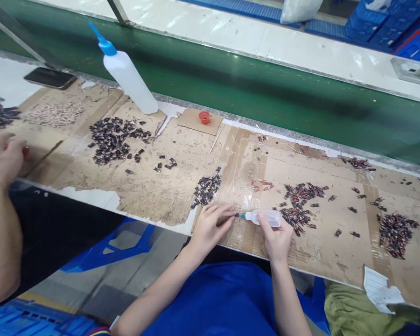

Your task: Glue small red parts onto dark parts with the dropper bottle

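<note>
The long table point(94, 198) is the biggest thing here, and its near edge runs just in front of the person, under both wrists. A green strip point(238, 88) goes along past the far edge. Brown cardboard point(154, 189) with shiny tape covers much of the table top. A tall white bottle point(131, 84) with a blue top stands near the far edge, well apart from the hands. A pile of black and red bits point(299, 205) lies just to the right of the right hand point(278, 238). The left hand point(210, 228) is close to the near edge, with a smaller dark pile point(207, 186) just above it. Between these two piles there is some room to move, with flat cardboard showing up to a few loose red bits point(262, 185). The right fingers are wrapped around a small clear bottle point(273, 217), which lies on its side in the air and points left. Its thin blue tip point(242, 215) reaches a small dark piece point(236, 214). The left fingers pinch that piece at their very ends.
</note>
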The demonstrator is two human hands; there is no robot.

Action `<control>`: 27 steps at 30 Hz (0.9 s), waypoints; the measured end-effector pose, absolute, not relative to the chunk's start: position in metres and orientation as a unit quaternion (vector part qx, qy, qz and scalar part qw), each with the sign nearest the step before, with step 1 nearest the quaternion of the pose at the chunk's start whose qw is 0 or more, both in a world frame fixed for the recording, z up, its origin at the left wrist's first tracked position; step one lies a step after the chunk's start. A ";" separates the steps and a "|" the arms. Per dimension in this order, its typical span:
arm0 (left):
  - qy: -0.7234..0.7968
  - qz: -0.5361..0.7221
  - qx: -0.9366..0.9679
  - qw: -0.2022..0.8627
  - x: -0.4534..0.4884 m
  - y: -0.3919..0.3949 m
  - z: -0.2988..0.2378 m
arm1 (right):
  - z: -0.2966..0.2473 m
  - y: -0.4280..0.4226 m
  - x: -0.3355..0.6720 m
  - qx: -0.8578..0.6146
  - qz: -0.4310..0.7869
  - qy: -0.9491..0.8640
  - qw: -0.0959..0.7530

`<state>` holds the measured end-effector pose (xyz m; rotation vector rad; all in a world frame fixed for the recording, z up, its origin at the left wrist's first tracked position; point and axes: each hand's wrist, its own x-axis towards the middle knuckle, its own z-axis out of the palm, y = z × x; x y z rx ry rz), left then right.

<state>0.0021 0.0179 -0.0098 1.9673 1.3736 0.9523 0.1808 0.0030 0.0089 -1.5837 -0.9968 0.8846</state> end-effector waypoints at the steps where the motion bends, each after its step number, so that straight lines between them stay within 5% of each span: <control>1: 0.512 0.355 0.732 0.275 0.002 0.018 -0.010 | 0.009 0.003 0.181 -0.659 0.368 -0.416 0.507; 27: 0.516 0.373 0.727 0.256 0.005 0.018 -0.015 | 0.004 0.001 0.184 -0.668 0.347 -0.360 0.551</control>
